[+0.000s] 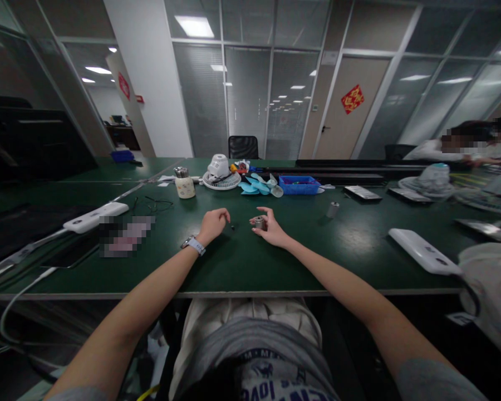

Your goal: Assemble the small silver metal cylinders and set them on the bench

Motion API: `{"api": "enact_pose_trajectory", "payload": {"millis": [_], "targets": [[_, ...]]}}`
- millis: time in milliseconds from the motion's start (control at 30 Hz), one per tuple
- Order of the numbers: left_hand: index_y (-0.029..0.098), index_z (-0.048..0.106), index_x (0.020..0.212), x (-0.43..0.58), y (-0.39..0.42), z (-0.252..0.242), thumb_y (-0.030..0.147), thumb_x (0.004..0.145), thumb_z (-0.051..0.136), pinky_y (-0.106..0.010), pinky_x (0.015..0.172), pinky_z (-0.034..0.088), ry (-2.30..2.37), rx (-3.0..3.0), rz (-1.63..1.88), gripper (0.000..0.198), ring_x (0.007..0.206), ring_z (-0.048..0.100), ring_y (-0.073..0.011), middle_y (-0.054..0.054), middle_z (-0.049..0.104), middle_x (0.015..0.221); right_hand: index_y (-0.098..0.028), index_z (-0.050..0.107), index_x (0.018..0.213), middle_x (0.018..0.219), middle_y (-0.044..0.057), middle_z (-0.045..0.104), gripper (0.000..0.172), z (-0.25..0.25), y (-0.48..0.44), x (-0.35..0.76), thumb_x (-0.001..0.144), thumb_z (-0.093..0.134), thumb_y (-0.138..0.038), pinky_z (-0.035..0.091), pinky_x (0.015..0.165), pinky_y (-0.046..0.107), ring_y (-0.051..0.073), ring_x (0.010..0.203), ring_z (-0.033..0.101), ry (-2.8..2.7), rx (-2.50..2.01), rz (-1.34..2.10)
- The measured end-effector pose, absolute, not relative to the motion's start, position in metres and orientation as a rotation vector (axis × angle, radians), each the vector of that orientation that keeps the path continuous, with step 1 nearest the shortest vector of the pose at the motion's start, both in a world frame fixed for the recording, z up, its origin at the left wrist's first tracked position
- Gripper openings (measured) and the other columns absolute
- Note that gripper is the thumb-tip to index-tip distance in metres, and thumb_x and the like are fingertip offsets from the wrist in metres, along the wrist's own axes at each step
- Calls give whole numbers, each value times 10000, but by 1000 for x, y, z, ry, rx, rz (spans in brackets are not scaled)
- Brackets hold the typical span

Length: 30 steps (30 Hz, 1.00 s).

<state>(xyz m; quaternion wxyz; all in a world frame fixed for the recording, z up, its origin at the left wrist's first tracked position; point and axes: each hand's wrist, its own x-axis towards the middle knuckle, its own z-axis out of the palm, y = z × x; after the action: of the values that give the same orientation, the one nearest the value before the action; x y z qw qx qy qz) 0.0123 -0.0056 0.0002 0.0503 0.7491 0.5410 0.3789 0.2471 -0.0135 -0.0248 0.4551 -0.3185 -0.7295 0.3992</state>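
My right hand rests on the green table with its fingers pinched round a small silver metal cylinder. My left hand, a watch on its wrist, lies just to the left with fingers curled inward; whether it holds anything I cannot make out. A tiny dark part lies on the table between the two hands, close to the left fingertips. A second silver cylinder stands farther right.
Behind the hands are a cream jar, a white fan housing with grille, light-blue fan blades and a blue tray. White power strips lie at left and right. Other people sit far right.
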Motion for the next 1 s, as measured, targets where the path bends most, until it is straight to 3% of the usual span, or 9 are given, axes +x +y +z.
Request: {"api": "enact_pose_trajectory", "payload": {"millis": [200, 433, 600, 733, 1000], "targets": [[198, 651, 657, 12, -6, 0, 144, 747, 378, -257, 624, 369, 1638, 2279, 1163, 292, 643, 565, -159, -15, 665, 677, -232, 303, 1201, 1040, 72, 656, 686, -21, -14, 252, 682, 748, -288, 540, 871, 439, 202, 963, 660, -1714, -918, 1035], [199, 659, 667, 12, -7, 2, 142, 753, 380, -251, 630, 376, 1653, 2273, 1146, 297, 646, 565, -158, -14, 672, 685, -204, 472, 969, 976, 65, 690, 465, -11, -22, 256, 667, 784, -370, 531, 837, 392, 182, 893, 670, -1803, -1073, 893], [198, 663, 670, 13, -8, 2, 147, 749, 378, -255, 625, 373, 1648, 2284, 1149, 300, 638, 560, -162, -16, 651, 654, -181, 589, 977, 885, 62, 699, 427, -8, -20, 256, 660, 788, -386, 544, 755, 343, 169, 784, 668, -1738, -1148, 836], [193, 661, 665, 13, -9, 3, 146, 744, 379, -257, 611, 367, 1649, 2275, 1151, 296, 626, 555, -161, -17, 637, 633, -175, 654, 1046, 928, 84, 708, 466, -7, -2, 273, 668, 775, -419, 537, 793, 355, 187, 834, 673, -1759, -1177, 792], [199, 653, 670, 14, -9, 3, 147, 755, 386, -255, 599, 360, 1657, 2262, 1123, 286, 633, 560, -161, -15, 656, 662, -169, 633, 1149, 1066, 131, 696, 391, -14, 51, 365, 808, 639, -359, 472, 887, 372, 245, 979, 643, -1432, -1556, 114]]}}
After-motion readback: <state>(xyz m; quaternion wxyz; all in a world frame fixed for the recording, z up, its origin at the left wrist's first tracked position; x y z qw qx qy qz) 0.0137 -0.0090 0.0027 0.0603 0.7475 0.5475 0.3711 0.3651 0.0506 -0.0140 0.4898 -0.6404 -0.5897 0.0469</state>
